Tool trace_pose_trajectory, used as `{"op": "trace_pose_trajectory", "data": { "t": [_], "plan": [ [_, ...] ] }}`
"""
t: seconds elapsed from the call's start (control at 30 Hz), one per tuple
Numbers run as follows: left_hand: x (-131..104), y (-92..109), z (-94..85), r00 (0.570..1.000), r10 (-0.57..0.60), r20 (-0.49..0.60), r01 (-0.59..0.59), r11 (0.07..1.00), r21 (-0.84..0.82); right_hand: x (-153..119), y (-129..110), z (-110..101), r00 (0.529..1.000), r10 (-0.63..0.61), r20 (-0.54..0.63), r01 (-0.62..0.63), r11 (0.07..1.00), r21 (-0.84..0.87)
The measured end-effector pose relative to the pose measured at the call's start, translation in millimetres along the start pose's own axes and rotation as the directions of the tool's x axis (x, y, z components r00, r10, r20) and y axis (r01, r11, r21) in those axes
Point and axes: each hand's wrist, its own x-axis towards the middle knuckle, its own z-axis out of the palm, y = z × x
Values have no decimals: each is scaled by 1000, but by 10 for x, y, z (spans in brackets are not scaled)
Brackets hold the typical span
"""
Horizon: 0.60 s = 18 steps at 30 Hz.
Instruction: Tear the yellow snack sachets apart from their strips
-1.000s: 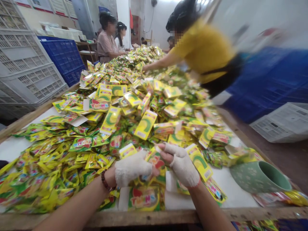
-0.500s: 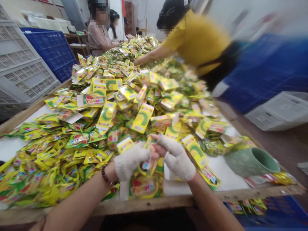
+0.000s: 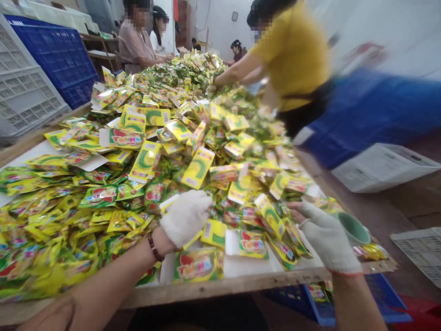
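Note:
My left hand [image 3: 188, 218], in a white fingerless glove, is over the near side of a pile of packets. Its fingers are curled down and what they hold, if anything, is hidden; a yellow edge shows beneath the palm. My right hand [image 3: 325, 236], gloved alike, is at the right, fingers stretched leftward beside some green-yellow foil packets [image 3: 298, 239]. Between the hands lie a small yellow box [image 3: 213, 232] and an open-flapped carton [image 3: 253, 243] with a watermelon print. A larger printed packet [image 3: 196, 265] lies at the table's front edge.
A green cylinder [image 3: 353, 227] lies by my right hand. Loose foil packets [image 3: 62, 230] cover the left side. Blue crates [image 3: 51, 55] stand at left, a white crate [image 3: 382, 168] at right. A person in yellow [image 3: 296, 55] leans over the pile; others sit farther back.
My hands, close together before, have come apart: the right has swung to the right beside the green cylinder, the left stays over the pile. The person in yellow has shifted slightly right.

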Motion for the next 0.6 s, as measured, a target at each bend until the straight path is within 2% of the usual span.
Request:
{"op": "trace_pose_trajectory", "data": {
  "t": [0.07, 0.1, 0.17, 0.2, 0.27, 0.33, 0.4, 0.43, 0.5, 0.53, 0.6],
  "plan": [
    [45, 62, 49, 993, 106, 46, -110, 987, 116, -32, -209, 265, 991, -88, 98, 87, 996, 21],
    [66, 87, 73, 989, 135, 57, -143, 976, 166, -45, -323, 417, 973, -152, 176, 155, 988, -2],
    [93, 107, 110, 989, 136, 50, -144, 961, 234, -57, -515, 708, 921, -220, 321, 280, 947, -154],
    [96, 99, 118, 991, 126, 41, -132, 962, 241, -57, -579, 827, 913, -194, 359, 296, 921, -254],
    [79, 51, 101, 993, 120, 12, -120, 977, 177, -48, -630, 987, 911, -128, 392, 297, 864, -408],
    [42, -19, 48, 994, 92, -66, -92, 996, 11, -32, -608, 1036, 909, -109, 402, 295, 850, -436],
    [4, -84, -18, 987, -23, -159, -16, 971, -240, -10, -571, 1002, 903, -130, 411, 280, 902, -329],
    [-8, -108, -46, 979, -108, -175, 35, 925, -379, 3, -567, 969, 901, -137, 411, 248, 941, -230],
    [-13, -135, -82, 950, -286, -125, 147, 762, -631, 40, -607, 907, 903, -116, 413, 114, 993, 29],
    [-6, -140, -89, 932, -355, -74, 194, 661, -724, 63, -652, 889, 898, -94, 429, 20, 985, 172],
    [20, -139, -86, 900, -435, 22, 250, 474, -844, 121, -771, 899, 872, -65, 485, -159, 899, 407]
  ]
}}
